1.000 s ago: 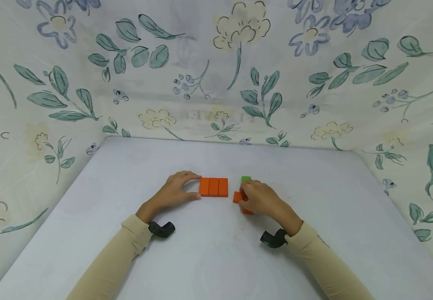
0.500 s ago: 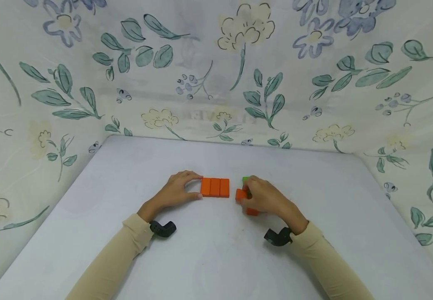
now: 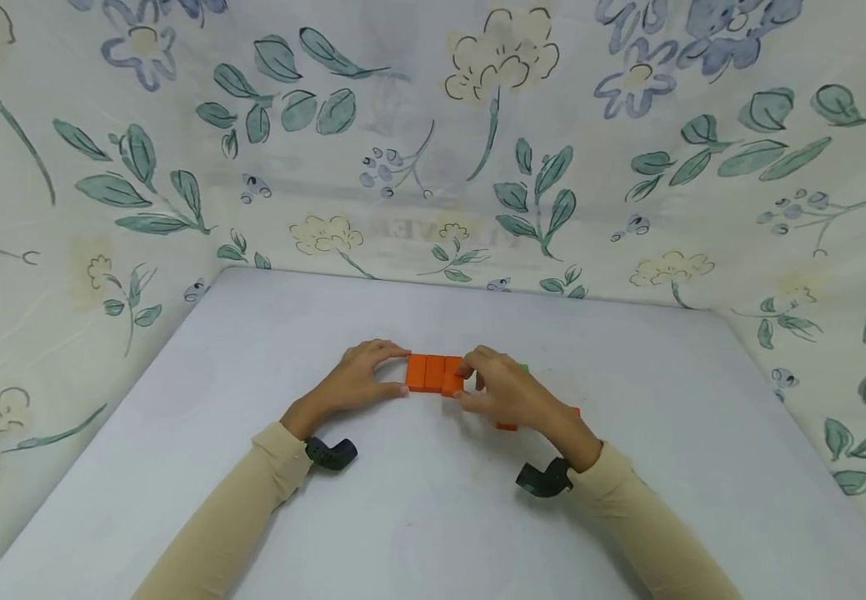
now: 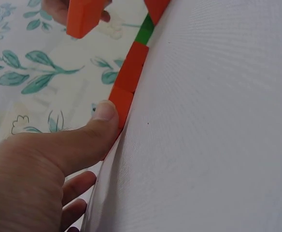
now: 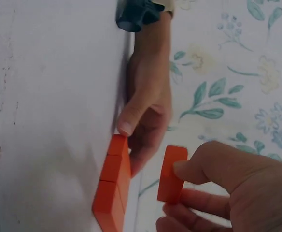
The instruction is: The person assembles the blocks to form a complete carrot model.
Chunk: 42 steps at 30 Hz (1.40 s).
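Three orange blocks (image 3: 425, 373) lie side by side in a row on the white table. My left hand (image 3: 361, 375) pinches the row's left block by its ends; the thumb (image 4: 105, 113) lies against the near end in the left wrist view. My right hand (image 3: 503, 387) holds another orange block (image 5: 168, 186) between thumb and fingers. In the right wrist view this block is raised off the table beside the row. From the head it overlaps the row's right end and hides part of it.
Behind and below the right hand, a green block (image 3: 525, 367) and an orange block (image 3: 506, 427) partly show. Another bit of orange (image 3: 577, 412) peeks out beside the right wrist. Flowered cloth (image 3: 433, 167) stands around the table's back and sides.
My right hand has lifted an orange block from near the green one and carried it left to the row's right end. The left hand has stayed at the row's left end.
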{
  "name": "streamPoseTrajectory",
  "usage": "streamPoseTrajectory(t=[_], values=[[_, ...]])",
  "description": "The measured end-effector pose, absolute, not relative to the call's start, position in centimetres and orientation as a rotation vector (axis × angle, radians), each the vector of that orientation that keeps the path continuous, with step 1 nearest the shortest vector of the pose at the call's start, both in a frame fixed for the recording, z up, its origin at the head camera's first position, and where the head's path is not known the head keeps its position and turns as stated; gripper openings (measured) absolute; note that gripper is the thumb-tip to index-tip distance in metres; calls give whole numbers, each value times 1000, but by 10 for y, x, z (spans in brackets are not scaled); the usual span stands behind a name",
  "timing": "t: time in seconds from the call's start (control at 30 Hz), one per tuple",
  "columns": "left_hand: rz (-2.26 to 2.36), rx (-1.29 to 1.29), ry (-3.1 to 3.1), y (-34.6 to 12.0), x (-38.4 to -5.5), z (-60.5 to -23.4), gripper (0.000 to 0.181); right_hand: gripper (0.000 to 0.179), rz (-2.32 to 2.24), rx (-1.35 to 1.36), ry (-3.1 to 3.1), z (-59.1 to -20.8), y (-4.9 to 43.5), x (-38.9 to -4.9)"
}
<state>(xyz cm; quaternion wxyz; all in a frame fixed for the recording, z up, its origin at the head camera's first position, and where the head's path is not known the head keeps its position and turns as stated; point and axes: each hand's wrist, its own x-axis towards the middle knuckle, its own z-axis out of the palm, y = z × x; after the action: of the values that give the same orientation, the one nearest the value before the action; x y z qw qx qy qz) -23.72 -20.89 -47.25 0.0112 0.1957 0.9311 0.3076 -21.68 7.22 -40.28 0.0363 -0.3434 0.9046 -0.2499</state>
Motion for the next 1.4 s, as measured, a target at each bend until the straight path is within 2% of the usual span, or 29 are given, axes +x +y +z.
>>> streamPoseTrajectory(t=[0.2, 0.53, 1.4], values=[[978, 625, 2903, -210, -242, -478, 62, 27, -602, -1265, 2832, -410, 56, -219], [973, 671, 2920, -212, -240, -477, 63, 27, -617, -1263, 2807, -417, 38, -219], [970, 674, 2925, -212, -236, -473, 63, 28, -322, -1338, 2977, -434, 30, -216]])
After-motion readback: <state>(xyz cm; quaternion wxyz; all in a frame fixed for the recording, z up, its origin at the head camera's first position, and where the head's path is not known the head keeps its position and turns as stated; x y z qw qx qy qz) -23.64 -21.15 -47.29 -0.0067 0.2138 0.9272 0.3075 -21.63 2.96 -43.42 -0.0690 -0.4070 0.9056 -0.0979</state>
